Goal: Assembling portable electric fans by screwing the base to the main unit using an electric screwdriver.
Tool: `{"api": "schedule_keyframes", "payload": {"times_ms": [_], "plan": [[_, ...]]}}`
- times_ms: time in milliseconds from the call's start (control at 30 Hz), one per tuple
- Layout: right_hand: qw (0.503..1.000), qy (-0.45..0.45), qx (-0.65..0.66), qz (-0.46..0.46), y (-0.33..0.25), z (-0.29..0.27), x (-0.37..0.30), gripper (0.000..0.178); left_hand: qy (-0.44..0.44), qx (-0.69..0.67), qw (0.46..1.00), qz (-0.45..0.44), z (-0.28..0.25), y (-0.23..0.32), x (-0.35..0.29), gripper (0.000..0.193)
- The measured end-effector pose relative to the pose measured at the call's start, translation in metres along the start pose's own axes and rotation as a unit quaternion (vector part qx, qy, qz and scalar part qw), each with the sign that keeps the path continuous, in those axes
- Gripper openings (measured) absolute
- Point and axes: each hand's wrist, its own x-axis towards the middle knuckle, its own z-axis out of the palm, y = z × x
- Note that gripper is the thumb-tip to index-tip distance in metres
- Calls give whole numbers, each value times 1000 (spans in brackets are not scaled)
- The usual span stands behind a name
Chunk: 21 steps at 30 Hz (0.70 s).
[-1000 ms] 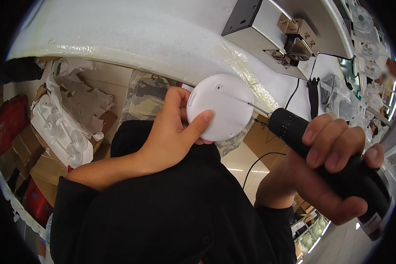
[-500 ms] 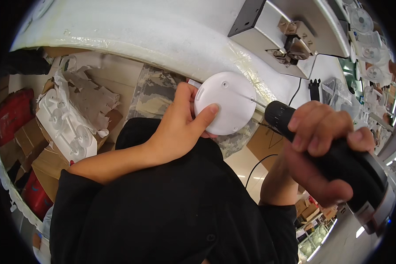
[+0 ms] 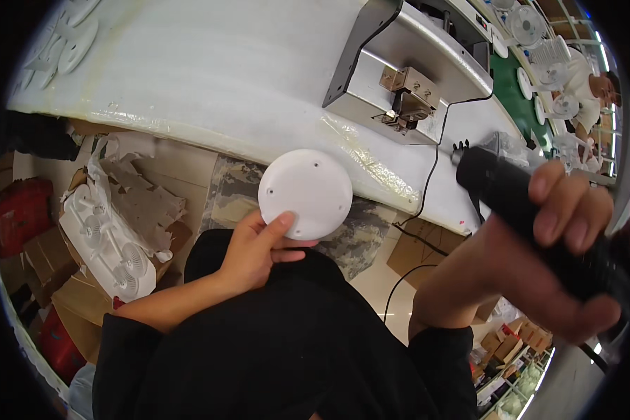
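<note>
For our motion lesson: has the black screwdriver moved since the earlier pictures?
Yes: the black screwdriver has moved right, judged against the metal device on the bench.

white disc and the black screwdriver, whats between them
In the head view, a strip of the white bench, shiny clear tape along its edge and a black cable show between the white disc and the black screwdriver.

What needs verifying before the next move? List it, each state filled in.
1. White disc gripped by the left hand: ok, thumb on its face.
2. Black power tool gripped by the right hand: ok.
3. Tool against the disc: not ok, held apart.
4. Screws in the disc's four recesses: cannot tell, too small.
5. Disc clear of the black cable: ok, apart.
</note>
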Motion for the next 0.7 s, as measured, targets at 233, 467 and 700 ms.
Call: {"api": "schedule_keyframes", "payload": {"times_ms": [233, 467, 700], "plan": [[987, -3, -108, 115, 12, -16, 7, 55, -75, 37, 991, -101, 12, 9, 11, 49], [976, -15, -79, 203, 23, -20, 17, 55, -85, 146, 984, -48, 10, 21, 14, 55], [965, -80, -34, 247, 3, -11, -21, 58, -82, 150, 985, -16, 9, 12, 21, 53]]}}
